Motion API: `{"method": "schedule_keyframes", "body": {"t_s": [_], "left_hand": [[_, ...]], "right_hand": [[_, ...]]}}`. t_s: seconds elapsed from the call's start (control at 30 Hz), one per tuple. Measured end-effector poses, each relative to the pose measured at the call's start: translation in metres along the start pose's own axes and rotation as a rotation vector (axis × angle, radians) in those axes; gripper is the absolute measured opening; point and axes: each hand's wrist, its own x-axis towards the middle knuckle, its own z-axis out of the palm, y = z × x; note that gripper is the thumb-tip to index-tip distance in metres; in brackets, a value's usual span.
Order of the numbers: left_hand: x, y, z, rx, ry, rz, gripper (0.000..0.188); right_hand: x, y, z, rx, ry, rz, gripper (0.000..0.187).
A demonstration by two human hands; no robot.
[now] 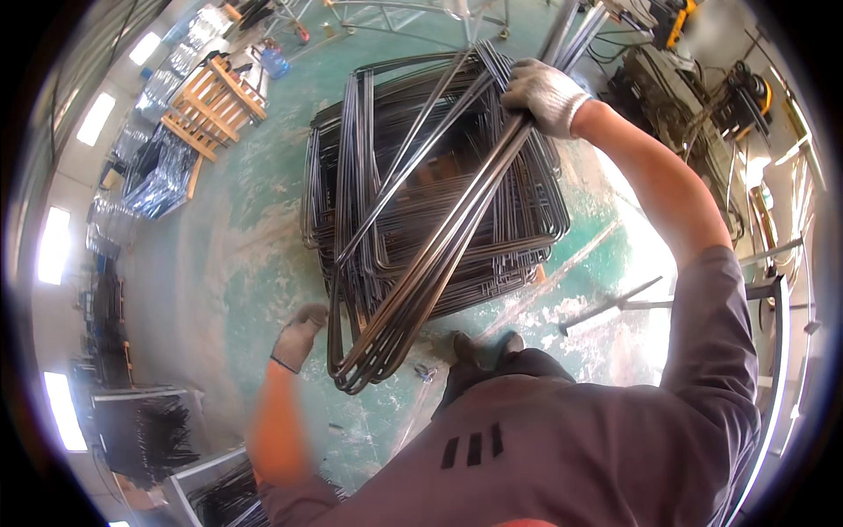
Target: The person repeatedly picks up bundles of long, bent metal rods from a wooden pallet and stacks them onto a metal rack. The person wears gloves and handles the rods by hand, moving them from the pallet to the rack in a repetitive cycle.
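Observation:
My right hand, in a pale work glove, is closed round a bundle of bent steel rod frames. The bundle slants across a stack of similar dark rod frames, its rounded ends hanging toward me at the lower left. My left hand, gloved too, is beside those rounded ends, just left of them. Its fingers are partly turned away and blurred, so their grip is unclear. More loose rods lie across the top of the stack.
Wooden pallets and plastic-wrapped goods line the left. Dark machinery stands at the far right. A metal bar stand juts out on my right. Racks of dark rods are at the lower left, on the worn green floor.

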Motion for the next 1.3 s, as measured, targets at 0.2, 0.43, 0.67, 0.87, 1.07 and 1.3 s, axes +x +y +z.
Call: {"method": "schedule_keyframes", "body": {"t_s": [0.2, 0.43, 0.67, 0.87, 1.07, 1.3], "left_hand": [[0.026, 0.158, 0.083, -0.587, -0.602, 0.033, 0.080], [0.009, 0.248, 0.149, -0.991, -0.705, -0.048, 0.091], [0.030, 0.322, 0.159, -1.427, -0.925, -0.128, 0.017], [0.047, 0.364, 0.192, -1.389, -0.924, 0.083, 0.019], [0.057, 0.365, 0.214, -1.344, -0.918, 0.459, 0.027], [-0.030, 0.382, 0.214, -1.521, -1.030, 0.344, 0.009]], "right_hand": [[-0.016, 0.012, 0.016, -0.018, 0.049, 0.031, 0.014], [-0.039, 0.029, 0.018, -0.115, 0.071, 0.345, 0.027], [-0.102, -0.105, 0.041, 0.677, 0.801, 1.135, 0.058], [-0.165, -0.359, 0.005, 1.670, 0.763, 0.814, 0.123], [-0.123, -0.404, 0.015, 1.450, 0.994, 1.144, 0.096], [-0.132, -0.425, -0.007, 1.099, 1.038, 1.240, 0.089]]}}
